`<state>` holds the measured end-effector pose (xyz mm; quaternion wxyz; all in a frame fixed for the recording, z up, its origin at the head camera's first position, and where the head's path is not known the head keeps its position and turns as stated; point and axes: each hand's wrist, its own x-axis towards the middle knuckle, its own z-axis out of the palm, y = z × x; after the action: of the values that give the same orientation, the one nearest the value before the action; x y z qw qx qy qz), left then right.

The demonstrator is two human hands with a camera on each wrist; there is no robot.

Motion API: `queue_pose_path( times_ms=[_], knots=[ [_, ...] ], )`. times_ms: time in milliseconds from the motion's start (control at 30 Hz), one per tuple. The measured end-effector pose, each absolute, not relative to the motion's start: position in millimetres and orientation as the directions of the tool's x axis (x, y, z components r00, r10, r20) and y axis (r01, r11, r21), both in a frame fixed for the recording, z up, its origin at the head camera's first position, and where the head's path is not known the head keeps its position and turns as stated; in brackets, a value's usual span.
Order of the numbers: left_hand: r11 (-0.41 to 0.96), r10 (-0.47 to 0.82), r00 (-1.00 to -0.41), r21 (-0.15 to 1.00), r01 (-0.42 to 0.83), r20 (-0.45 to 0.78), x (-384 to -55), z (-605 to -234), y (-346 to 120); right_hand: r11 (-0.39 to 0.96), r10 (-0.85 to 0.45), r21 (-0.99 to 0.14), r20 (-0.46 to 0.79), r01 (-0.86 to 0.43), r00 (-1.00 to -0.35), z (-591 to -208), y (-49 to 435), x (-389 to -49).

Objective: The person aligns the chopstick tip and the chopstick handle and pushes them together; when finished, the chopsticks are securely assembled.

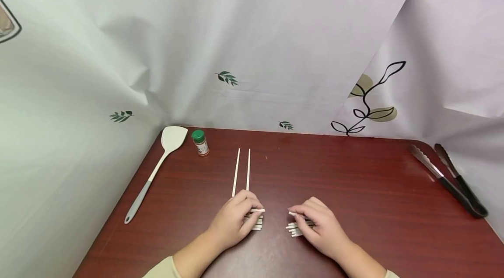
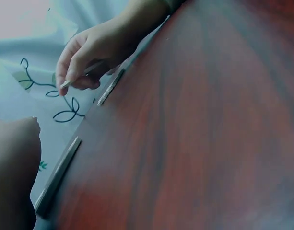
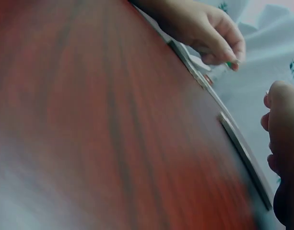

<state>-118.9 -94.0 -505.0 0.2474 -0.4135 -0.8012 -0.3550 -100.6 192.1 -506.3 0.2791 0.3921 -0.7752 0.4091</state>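
My left hand [image 1: 235, 219] pinches a white chopstick [image 1: 257, 210] between thumb and fingers. Beneath it lies a group of similar chopsticks [image 1: 257, 227], their other ends hidden by the hand. To the right, my right hand [image 1: 320, 225] pinches another white chopstick [image 1: 292, 213] above a second group [image 1: 295, 233] on the table. A gap of bare tabletop separates the two groups. In the left wrist view the right hand [image 2: 91, 55] holds its chopstick [image 2: 65, 84] raised off the surface. Two chopsticks [image 1: 237, 173] lie side by side, pointing away, just beyond the left hand.
On the dark red table [image 1: 334, 173], a white spatula [image 1: 157, 168] with a grey handle lies at the left. A green-capped spice jar [image 1: 201, 143] stands near the back edge. Black-handled metal tongs [image 1: 453, 179] lie at the right. A patterned white curtain [image 1: 275, 50] hangs behind.
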Motion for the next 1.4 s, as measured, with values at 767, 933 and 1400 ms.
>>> queue_pose_path(
  times_ms=[767, 933, 1400],
  knots=[
    [0.250, 0.593, -0.427, 0.348, 0.904, 0.683, -105, -504, -82, 0.167, -0.519, -0.292, 0.786, -0.942, -0.336, -488, 175, -90],
    [0.237, 0.589, -0.417, 0.346, 0.908, 0.692, -104, -505, -81, 0.166, -0.526, -0.279, 0.786, -0.946, -0.324, -492, 177, -92],
    [0.267, 0.599, -0.410, 0.312, 0.912, 0.688, -102, -504, -81, 0.261, -0.540, -0.241, 0.766, -0.935, -0.348, -502, 179, -91]
  ],
)
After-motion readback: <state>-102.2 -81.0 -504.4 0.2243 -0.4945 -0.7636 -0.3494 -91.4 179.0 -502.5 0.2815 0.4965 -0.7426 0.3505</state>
